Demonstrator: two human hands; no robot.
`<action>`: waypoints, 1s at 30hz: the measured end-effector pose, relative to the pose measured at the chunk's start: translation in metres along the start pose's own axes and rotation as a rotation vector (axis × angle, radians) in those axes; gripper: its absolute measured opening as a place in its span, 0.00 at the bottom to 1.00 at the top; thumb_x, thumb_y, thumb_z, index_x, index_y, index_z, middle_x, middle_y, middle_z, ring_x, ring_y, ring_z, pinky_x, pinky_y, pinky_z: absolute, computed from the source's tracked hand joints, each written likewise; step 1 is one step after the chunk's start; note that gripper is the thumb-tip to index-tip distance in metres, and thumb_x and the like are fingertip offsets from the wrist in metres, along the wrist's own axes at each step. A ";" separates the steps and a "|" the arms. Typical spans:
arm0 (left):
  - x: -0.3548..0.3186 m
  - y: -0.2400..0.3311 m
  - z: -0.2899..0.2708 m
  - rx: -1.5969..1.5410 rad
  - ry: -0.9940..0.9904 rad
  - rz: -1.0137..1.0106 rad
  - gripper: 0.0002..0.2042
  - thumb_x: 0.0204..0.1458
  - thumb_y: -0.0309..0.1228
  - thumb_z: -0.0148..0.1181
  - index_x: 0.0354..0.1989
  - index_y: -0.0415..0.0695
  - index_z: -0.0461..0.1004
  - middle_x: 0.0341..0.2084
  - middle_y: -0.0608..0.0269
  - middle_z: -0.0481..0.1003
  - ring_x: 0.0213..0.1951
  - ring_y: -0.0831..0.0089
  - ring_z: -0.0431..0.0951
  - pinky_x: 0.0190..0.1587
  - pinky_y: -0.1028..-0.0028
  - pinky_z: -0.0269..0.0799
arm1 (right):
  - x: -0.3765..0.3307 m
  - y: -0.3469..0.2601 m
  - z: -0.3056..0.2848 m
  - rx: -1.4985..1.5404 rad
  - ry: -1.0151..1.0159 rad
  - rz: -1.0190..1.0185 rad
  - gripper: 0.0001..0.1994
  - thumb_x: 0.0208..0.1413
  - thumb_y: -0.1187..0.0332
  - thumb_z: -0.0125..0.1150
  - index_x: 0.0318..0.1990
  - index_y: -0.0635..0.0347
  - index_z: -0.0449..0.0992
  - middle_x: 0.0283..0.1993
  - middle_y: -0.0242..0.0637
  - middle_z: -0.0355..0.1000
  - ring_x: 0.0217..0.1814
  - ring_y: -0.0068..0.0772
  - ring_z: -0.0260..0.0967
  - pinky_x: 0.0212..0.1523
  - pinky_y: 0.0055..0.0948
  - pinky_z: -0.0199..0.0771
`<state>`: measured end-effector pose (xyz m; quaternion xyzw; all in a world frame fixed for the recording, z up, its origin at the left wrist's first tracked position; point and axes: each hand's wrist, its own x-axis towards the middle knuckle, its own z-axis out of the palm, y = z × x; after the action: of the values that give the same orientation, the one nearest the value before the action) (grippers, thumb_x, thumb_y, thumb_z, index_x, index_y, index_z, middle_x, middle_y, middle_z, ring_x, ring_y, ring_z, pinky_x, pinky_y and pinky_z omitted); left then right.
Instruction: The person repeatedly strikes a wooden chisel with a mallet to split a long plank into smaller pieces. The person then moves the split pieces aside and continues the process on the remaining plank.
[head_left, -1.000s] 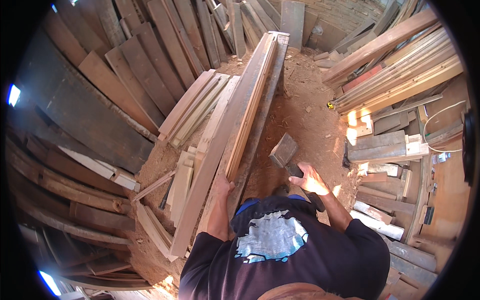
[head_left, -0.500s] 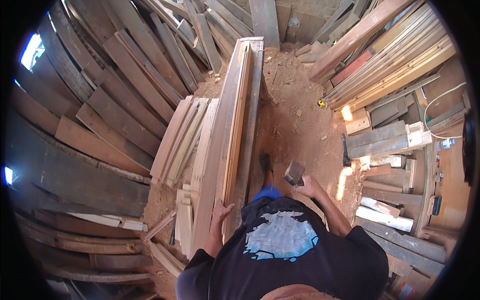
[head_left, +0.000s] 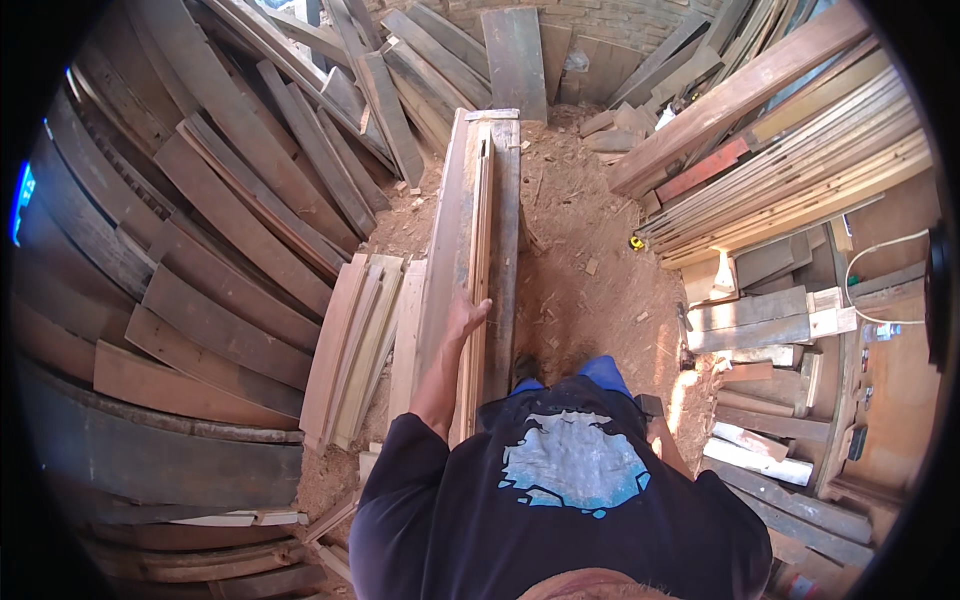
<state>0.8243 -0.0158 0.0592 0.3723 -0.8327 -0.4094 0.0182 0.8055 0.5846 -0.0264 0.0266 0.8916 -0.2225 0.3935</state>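
My left hand point(head_left: 467, 314) is on a long, narrow wooden strip point(head_left: 482, 215), its thumb across the strip's top and its fingers at the left side. The strip lies lengthwise along a long wooden bench point(head_left: 507, 200), beside a wider plank point(head_left: 449, 220). Down at my right side, my right hand point(head_left: 656, 432) is closed around a mallet point(head_left: 650, 405) with a blocky, dark wooden head. Most of that hand and the handle are hidden behind my body.
Short planks point(head_left: 345, 350) are stacked left of the bench. Many boards point(head_left: 215, 260) lean along the left. Long timbers point(head_left: 790, 170) rest at the right, above offcuts point(head_left: 750, 320). A yellow tape measure point(head_left: 636, 243) lies on the sawdust-strewn floor point(head_left: 580, 290).
My left hand has slid forward along the strip. My right hand has drawn the mallet back and down to my right side. My body and view have shifted.
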 end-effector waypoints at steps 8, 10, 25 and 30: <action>0.059 0.013 0.027 0.125 0.085 -0.209 0.33 0.47 0.36 0.66 0.61 0.36 0.64 0.51 0.28 0.73 0.56 0.36 0.73 0.59 0.50 0.70 | 0.085 -0.031 -0.059 0.013 -0.124 0.153 0.29 0.45 0.50 0.67 0.47 0.69 0.80 0.48 0.62 0.78 0.54 0.60 0.76 0.52 0.46 0.77; 0.062 0.020 0.035 0.135 0.078 -0.245 0.29 0.46 0.34 0.64 0.58 0.40 0.66 0.45 0.29 0.76 0.51 0.34 0.76 0.54 0.48 0.72 | 0.120 -0.040 -0.079 -0.002 -0.156 0.154 0.28 0.45 0.51 0.67 0.46 0.69 0.80 0.47 0.62 0.78 0.53 0.60 0.77 0.52 0.46 0.77; 0.087 0.035 0.030 -0.070 0.100 -0.555 0.31 0.50 0.40 0.67 0.63 0.43 0.68 0.47 0.40 0.79 0.50 0.48 0.81 0.55 0.58 0.75 | 0.428 -0.409 -0.304 -0.759 -0.140 -0.222 0.26 0.40 0.59 0.73 0.45 0.68 0.79 0.38 0.55 0.80 0.39 0.44 0.80 0.40 0.39 0.79; 0.178 0.032 0.034 -0.517 0.262 -0.549 0.25 0.55 0.41 0.66 0.56 0.36 0.75 0.46 0.47 0.81 0.51 0.62 0.82 0.55 0.66 0.75 | 0.431 -0.501 -0.284 -0.538 -0.112 -0.253 0.18 0.43 0.60 0.71 0.32 0.69 0.79 0.31 0.48 0.79 0.33 0.40 0.78 0.34 0.39 0.77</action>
<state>0.6651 -0.0935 0.0097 0.6134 -0.5624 -0.5441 0.1070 0.2012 0.1973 0.0227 -0.2024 0.8918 -0.0266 0.4038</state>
